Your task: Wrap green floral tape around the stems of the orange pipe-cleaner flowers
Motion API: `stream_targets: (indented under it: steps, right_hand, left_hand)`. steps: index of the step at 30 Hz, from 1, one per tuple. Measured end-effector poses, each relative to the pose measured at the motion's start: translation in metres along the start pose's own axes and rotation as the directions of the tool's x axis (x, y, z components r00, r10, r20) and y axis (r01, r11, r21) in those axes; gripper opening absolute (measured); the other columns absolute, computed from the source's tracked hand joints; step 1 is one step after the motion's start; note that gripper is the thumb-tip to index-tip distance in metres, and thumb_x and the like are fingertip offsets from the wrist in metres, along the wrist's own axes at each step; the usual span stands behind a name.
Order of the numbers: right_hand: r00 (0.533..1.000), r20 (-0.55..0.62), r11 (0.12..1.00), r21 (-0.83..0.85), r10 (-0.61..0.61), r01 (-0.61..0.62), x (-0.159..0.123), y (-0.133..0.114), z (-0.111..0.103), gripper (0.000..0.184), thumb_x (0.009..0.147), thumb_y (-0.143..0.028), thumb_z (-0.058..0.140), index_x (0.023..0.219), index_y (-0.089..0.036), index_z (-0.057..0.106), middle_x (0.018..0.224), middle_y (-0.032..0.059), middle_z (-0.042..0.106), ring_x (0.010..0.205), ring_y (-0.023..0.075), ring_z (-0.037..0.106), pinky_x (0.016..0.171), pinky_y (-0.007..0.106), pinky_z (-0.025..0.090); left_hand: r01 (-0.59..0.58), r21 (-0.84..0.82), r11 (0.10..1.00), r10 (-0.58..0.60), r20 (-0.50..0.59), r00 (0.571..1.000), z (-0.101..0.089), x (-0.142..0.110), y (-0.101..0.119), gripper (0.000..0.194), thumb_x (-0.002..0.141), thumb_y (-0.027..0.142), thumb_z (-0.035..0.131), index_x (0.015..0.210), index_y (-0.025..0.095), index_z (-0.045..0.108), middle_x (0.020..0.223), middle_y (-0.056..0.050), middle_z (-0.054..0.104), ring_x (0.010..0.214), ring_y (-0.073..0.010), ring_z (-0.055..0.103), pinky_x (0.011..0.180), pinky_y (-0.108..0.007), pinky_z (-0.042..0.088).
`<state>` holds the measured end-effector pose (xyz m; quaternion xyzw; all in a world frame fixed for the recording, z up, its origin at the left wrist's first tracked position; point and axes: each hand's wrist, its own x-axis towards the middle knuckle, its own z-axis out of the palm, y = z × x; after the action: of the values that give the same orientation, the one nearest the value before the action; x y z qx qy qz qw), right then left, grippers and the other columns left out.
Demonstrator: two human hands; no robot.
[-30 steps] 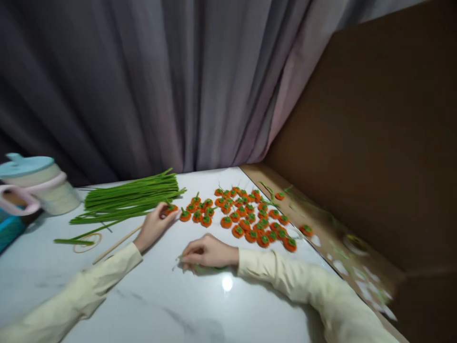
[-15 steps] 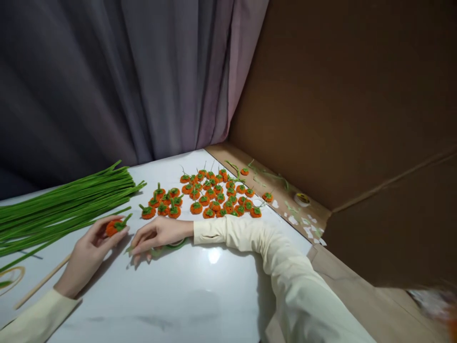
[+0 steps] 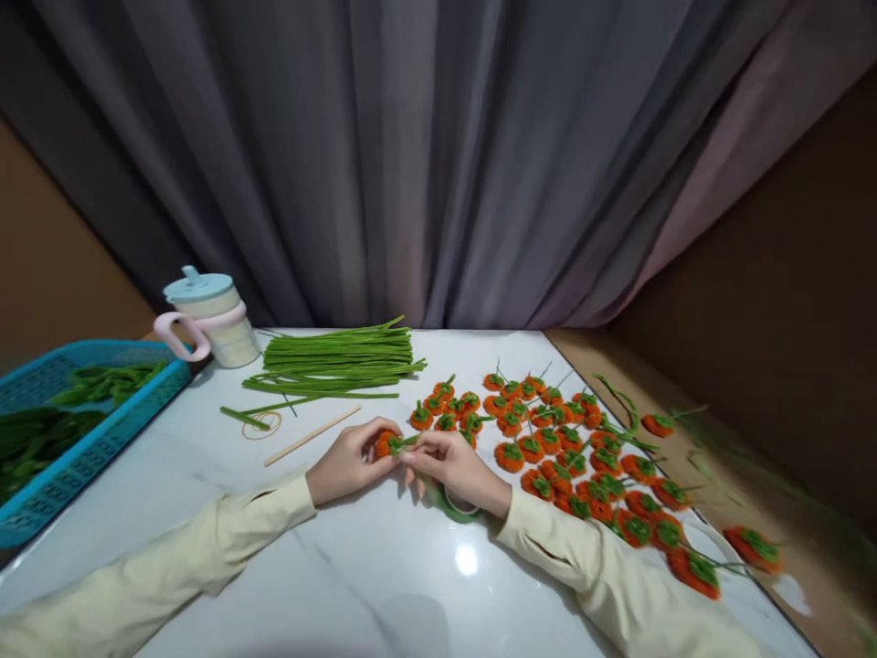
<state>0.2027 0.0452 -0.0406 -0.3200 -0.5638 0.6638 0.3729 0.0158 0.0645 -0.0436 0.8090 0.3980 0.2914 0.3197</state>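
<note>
My left hand (image 3: 356,461) is closed around a small fuzzy orange pumpkin (image 3: 385,445) with a green top and a short green stem sticking out to the right. The fingertips of my right hand (image 3: 456,464) are pinched together at that stem, seemingly on the end of a thin green tape; the fingers partly hide it. Beneath my right wrist lies a roll of green tape (image 3: 462,512), partly covered. Beyond my hands stands a small group of stemmed pumpkins (image 3: 421,417), and to the right a larger cluster of pumpkins with thin wires (image 3: 548,440).
Green fuzzy stems (image 3: 335,361) lie in a bundle at the back. A wooden stick (image 3: 311,437) and a rubber band (image 3: 262,425) are nearer. At left stand a lidded cup (image 3: 229,329) and a blue basket (image 3: 123,425) with green pieces. Cardboard (image 3: 692,448) borders the right edge.
The view has swung left, bringing the cup and basket into sight. My hands have come together, my right fingertips now meeting the stem of the pumpkin in my left hand.
</note>
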Motion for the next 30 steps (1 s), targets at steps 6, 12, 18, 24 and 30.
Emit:
stream_targets:
  steps: [6, 12, 18, 24, 30]
  right_hand:
    - [0.999, -0.034, 0.999, -0.03, 0.019, -0.02, -0.001, 0.0, 0.002, 0.031, 0.074, -0.043, 0.065, 0.073, -0.013, 0.058, 0.058, 0.0008, 0.063, 0.041, 0.0072, 0.052, 0.044, 0.02, 0.044]
    - [0.999, -0.047, 1.0, -0.023, 0.001, -0.002, -0.002, 0.001, 0.001, 0.029, 0.074, -0.04, 0.066, 0.072, -0.012, 0.057, 0.058, 0.0003, 0.062, 0.042, 0.0069, 0.052, 0.045, 0.02, 0.044]
    - [1.0, -0.018, 1.0, 0.022, 0.008, -0.008, -0.004, 0.0, -0.002, 0.029, 0.072, -0.038, 0.069, 0.074, -0.012, 0.057, 0.059, 0.0008, 0.062, 0.044, 0.0086, 0.054, 0.047, 0.022, 0.046]
    - [1.0, -0.022, 1.0, 0.003, -0.001, 0.001, -0.005, -0.004, -0.003, 0.028, 0.075, -0.04, 0.065, 0.079, -0.013, 0.058, 0.059, 0.0009, 0.062, 0.043, 0.0071, 0.05, 0.042, 0.018, 0.037]
    - [0.998, -0.048, 0.998, -0.048, 0.041, -0.044, -0.003, 0.0, -0.004, 0.031, 0.074, -0.042, 0.066, 0.073, -0.013, 0.057, 0.057, 0.0002, 0.061, 0.044, 0.0071, 0.049, 0.044, 0.019, 0.037]
  left_hand:
    - [-0.17, -0.053, 0.984, 0.173, 0.062, 0.983, -0.003, -0.003, 0.001, 0.031, 0.079, 0.026, 0.055, 0.106, 0.012, 0.054, 0.09, -0.007, 0.061, 0.072, -0.0138, 0.055, 0.066, -0.023, 0.045]
    - [-0.18, -0.164, 0.97, 0.19, 0.043, 0.981, -0.003, -0.004, -0.005, 0.031, 0.083, 0.029, 0.054, 0.108, 0.011, 0.053, 0.093, -0.009, 0.062, 0.076, -0.0149, 0.059, 0.069, -0.024, 0.049]
    - [-0.187, -0.146, 0.971, 0.189, -0.004, 0.982, -0.001, -0.004, -0.009, 0.031, 0.078, 0.035, 0.063, 0.098, 0.012, 0.058, 0.084, -0.006, 0.063, 0.072, -0.014, 0.058, 0.065, -0.023, 0.048]
    - [-0.293, -0.132, 0.947, 0.287, -0.061, 0.956, -0.002, -0.003, -0.007, 0.026, 0.079, 0.032, 0.064, 0.097, 0.014, 0.058, 0.098, -0.01, 0.063, 0.09, -0.018, 0.059, 0.083, -0.031, 0.047]
    - [-0.203, -0.134, 0.97, 0.202, -0.021, 0.979, 0.0, -0.008, -0.008, 0.036, 0.079, 0.035, 0.063, 0.105, 0.014, 0.05, 0.094, -0.007, 0.063, 0.08, -0.0158, 0.062, 0.07, -0.024, 0.051]
